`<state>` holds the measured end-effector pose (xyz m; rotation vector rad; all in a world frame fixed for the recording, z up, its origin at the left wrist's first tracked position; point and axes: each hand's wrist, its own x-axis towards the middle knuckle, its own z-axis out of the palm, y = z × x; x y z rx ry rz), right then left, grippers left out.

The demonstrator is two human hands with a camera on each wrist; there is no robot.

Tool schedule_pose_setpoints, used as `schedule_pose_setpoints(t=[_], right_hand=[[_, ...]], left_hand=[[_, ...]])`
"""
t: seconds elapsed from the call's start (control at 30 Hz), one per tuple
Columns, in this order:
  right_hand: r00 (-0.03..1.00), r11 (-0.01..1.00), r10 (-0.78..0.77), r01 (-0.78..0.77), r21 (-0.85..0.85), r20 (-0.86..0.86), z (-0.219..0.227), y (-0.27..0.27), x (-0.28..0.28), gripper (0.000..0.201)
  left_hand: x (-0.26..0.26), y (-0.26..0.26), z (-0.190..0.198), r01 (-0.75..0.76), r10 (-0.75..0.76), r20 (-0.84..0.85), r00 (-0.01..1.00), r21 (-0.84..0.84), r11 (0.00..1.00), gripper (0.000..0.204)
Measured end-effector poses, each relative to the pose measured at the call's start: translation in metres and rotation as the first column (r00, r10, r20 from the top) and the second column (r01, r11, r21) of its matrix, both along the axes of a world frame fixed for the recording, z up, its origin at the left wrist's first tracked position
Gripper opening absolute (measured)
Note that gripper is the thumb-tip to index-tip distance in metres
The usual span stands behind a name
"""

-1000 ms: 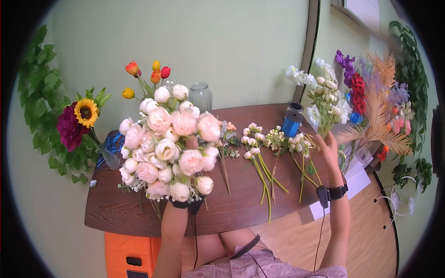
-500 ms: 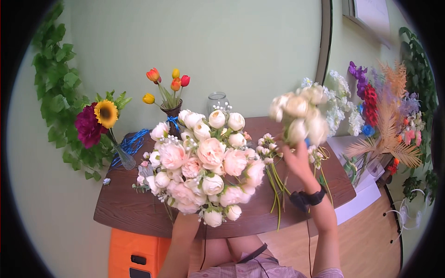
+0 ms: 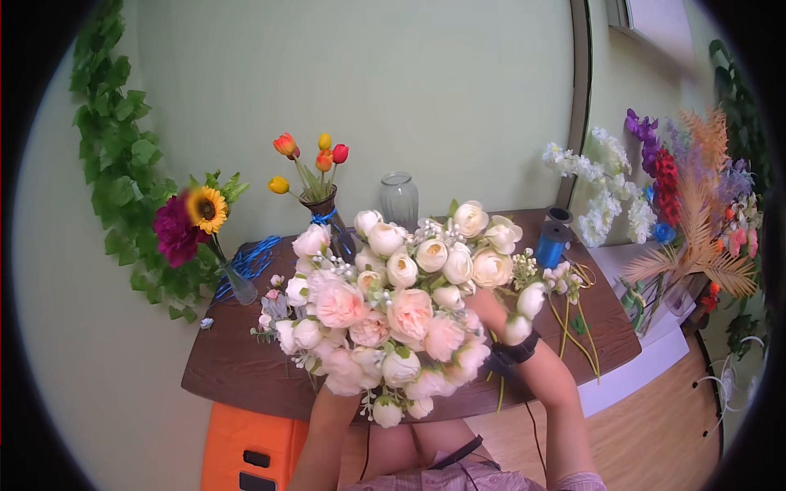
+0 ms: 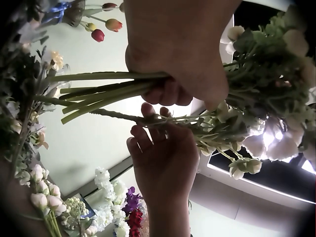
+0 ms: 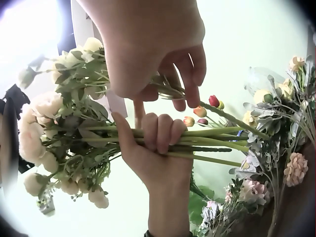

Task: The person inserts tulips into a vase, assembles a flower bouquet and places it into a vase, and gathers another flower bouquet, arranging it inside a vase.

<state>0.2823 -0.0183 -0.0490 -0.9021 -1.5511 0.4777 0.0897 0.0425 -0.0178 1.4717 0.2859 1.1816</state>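
A large bouquet of pale pink and white artificial peonies (image 3: 409, 315) covers the middle of the head view. My left hand (image 4: 177, 59) wraps its fingers round the bundle of green stems (image 5: 212, 140) below the blooms. Right beside that bundle, my right hand (image 5: 153, 64) pinches the single stem (image 4: 116, 114) of a cream-white flower spray (image 3: 491, 266). Its blooms overlap the bouquet's right side in the head view. Most of both hands is hidden by flowers from above, with the right hand (image 3: 489, 309) partly showing under the cream blooms.
On the brown table (image 3: 237, 360) stand tulips in a dark vase (image 3: 319, 209), a clear glass jar (image 3: 399, 200), a sunflower vase (image 3: 239, 286) and blue ribbon spools (image 3: 553, 241). Loose flower stems (image 3: 565, 327) lie at the right. Dried leaves and colourful flowers (image 3: 692, 221) stand beyond.
My right hand has lifted the cream-white spray from the table's right side and carried it left against the bouquet. My left hand keeps hold of the bouquet, which has tipped and turned somewhat.
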Motion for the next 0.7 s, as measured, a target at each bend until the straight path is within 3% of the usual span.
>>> schedule_pose_setpoints(t=[0.27, 0.7], right_hand=[[0.998, 0.998, 0.058, -0.059, 0.033, 0.039, -0.025, -0.029, 0.009, 0.030], [0.982, 0.988, 0.136, -0.145, 0.061, 0.127, -0.017, -0.030, 0.002, 0.031]], left_hand=[[-0.008, -0.005, -0.001, -0.008, 0.008, -0.030, 1.000, 0.003, 1.000, 0.033], [-0.018, -0.013, -0.010, -0.007, 0.006, -0.052, 0.999, -0.016, 1.000, 0.033]])
